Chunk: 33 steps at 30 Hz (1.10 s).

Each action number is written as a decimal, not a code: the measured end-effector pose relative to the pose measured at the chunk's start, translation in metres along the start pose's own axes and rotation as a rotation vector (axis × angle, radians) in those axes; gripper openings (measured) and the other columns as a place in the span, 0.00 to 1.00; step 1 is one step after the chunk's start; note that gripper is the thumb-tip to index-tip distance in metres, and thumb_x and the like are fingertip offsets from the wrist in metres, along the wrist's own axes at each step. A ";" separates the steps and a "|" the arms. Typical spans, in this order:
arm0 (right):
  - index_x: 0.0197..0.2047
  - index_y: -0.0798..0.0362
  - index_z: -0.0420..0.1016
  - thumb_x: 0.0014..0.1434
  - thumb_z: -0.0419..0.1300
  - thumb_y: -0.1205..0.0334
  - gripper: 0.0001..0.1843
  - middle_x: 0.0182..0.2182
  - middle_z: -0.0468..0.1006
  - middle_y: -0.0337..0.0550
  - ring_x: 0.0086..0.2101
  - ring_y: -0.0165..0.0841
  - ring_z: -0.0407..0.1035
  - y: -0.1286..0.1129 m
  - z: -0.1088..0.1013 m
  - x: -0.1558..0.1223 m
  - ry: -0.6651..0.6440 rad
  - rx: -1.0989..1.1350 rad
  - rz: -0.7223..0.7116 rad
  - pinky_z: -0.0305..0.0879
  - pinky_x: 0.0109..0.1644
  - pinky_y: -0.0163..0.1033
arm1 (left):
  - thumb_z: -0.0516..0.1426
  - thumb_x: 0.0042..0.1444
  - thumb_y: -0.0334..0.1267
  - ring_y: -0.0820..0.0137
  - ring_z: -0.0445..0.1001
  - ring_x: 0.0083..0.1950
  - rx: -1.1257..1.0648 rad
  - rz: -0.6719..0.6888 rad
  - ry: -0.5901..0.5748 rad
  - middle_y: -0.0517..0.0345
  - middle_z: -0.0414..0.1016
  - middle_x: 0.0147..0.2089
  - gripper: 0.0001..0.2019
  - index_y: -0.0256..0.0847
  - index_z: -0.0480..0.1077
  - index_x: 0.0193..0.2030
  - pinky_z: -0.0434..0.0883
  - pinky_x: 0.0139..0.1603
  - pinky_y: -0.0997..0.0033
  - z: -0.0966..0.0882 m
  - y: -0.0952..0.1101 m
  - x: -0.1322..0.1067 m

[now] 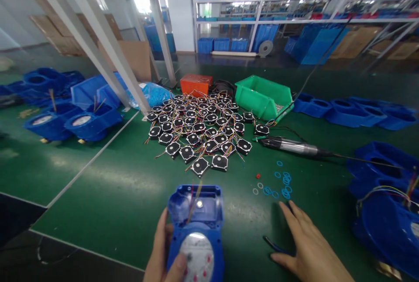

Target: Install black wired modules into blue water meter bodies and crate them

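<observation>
While the left hand (162, 251) wraps the blue housing (196, 216) at the near table edge, thumb on its round dial (198, 256), the shell looks like stiff, fairly light plastic w/ smooth sides. It's prob. best gripped by the side walls, clear of the thin wires (193, 203) in its open top end, which look fragile. The right hand (310, 251) lies flat & open on the green table (114, 186), partly over a dark hand tool (273, 245), not gripping it. Just beyond are scattered blue rings (283, 183) & 1 red bit (258, 176). Further back are a pile of black modules (199, 129), a power screwdriver (294, 146) & 1 green bin (262, 94).
</observation>
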State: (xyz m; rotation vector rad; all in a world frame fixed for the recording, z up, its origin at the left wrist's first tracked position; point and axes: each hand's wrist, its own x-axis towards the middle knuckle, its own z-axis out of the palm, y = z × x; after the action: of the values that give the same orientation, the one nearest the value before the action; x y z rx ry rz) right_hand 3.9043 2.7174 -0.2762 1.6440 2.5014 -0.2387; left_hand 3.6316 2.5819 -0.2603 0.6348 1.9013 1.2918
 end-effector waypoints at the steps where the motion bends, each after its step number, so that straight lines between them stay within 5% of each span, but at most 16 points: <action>1: 0.60 0.57 0.55 0.35 0.63 0.44 0.51 0.57 0.43 0.47 0.55 0.45 0.47 -0.001 0.003 0.001 0.042 -0.004 0.002 0.56 0.57 0.51 | 0.51 0.46 0.56 0.55 0.66 0.50 -0.031 0.020 -0.051 0.47 0.67 0.50 0.40 0.38 0.43 0.63 0.67 0.46 0.62 0.014 0.001 -0.002; 4: 0.58 0.56 0.57 0.38 0.62 0.44 0.46 0.56 0.47 0.46 0.54 0.43 0.49 -0.003 0.010 0.001 0.170 0.002 -0.021 0.57 0.56 0.50 | 0.48 0.47 0.58 0.58 0.68 0.44 -0.080 0.063 -0.173 0.44 0.65 0.48 0.43 0.33 0.38 0.63 0.66 0.42 0.64 0.045 0.006 -0.006; 8: 0.56 0.55 0.60 0.42 0.61 0.47 0.39 0.54 0.51 0.45 0.53 0.41 0.51 -0.007 0.009 -0.001 0.239 0.018 -0.051 0.58 0.55 0.48 | 0.48 0.48 0.57 0.59 0.68 0.43 -0.114 0.058 -0.268 0.45 0.65 0.46 0.42 0.33 0.39 0.62 0.63 0.44 0.62 0.059 0.012 -0.009; 15: 0.54 0.54 0.61 0.42 0.61 0.49 0.37 0.54 0.51 0.44 0.53 0.40 0.50 -0.011 0.003 -0.001 0.216 0.031 -0.045 0.59 0.54 0.47 | 0.48 0.50 0.52 0.57 0.52 0.61 -0.223 0.090 -0.212 0.48 0.52 0.61 0.34 0.37 0.46 0.61 0.56 0.56 0.65 0.066 0.011 -0.017; 20: 0.55 0.54 0.61 0.42 0.61 0.50 0.37 0.55 0.48 0.45 0.54 0.42 0.48 -0.013 0.006 -0.003 0.218 0.021 -0.057 0.55 0.56 0.50 | 0.48 0.50 0.53 0.55 0.48 0.63 -0.228 0.115 -0.193 0.45 0.47 0.64 0.37 0.37 0.42 0.62 0.54 0.58 0.61 0.071 0.002 -0.019; 23: 0.56 0.54 0.59 0.43 0.60 0.53 0.37 0.57 0.45 0.44 0.55 0.44 0.45 -0.022 -0.010 0.001 0.251 0.015 -0.131 0.51 0.57 0.54 | 0.48 0.50 0.54 0.55 0.48 0.63 -0.208 0.176 -0.170 0.45 0.46 0.64 0.36 0.37 0.43 0.61 0.56 0.58 0.61 0.075 0.000 -0.020; 28: 0.55 0.50 0.60 0.54 0.48 0.68 0.24 0.54 0.53 0.38 0.54 0.30 0.51 -0.044 -0.061 0.049 0.146 0.193 -0.322 0.54 0.59 0.41 | 0.50 0.48 0.56 0.54 0.50 0.62 -0.169 0.254 -0.191 0.40 0.44 0.64 0.40 0.34 0.40 0.61 0.60 0.55 0.63 0.076 0.002 -0.019; 33: 0.51 0.44 0.64 0.57 0.50 0.62 0.18 0.39 0.67 0.35 0.39 0.22 0.63 -0.065 -0.083 0.132 -0.070 0.248 -0.295 0.62 0.46 0.30 | 0.50 0.48 0.57 0.52 0.46 0.63 -0.101 0.305 -0.213 0.38 0.39 0.64 0.42 0.33 0.38 0.62 0.61 0.55 0.58 0.073 -0.001 -0.018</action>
State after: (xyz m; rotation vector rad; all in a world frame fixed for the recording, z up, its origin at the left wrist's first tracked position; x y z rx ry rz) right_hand 3.7901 2.8275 -0.2179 1.3040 2.7425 -0.6503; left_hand 3.7003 2.6089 -0.2720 0.9965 1.5993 1.4342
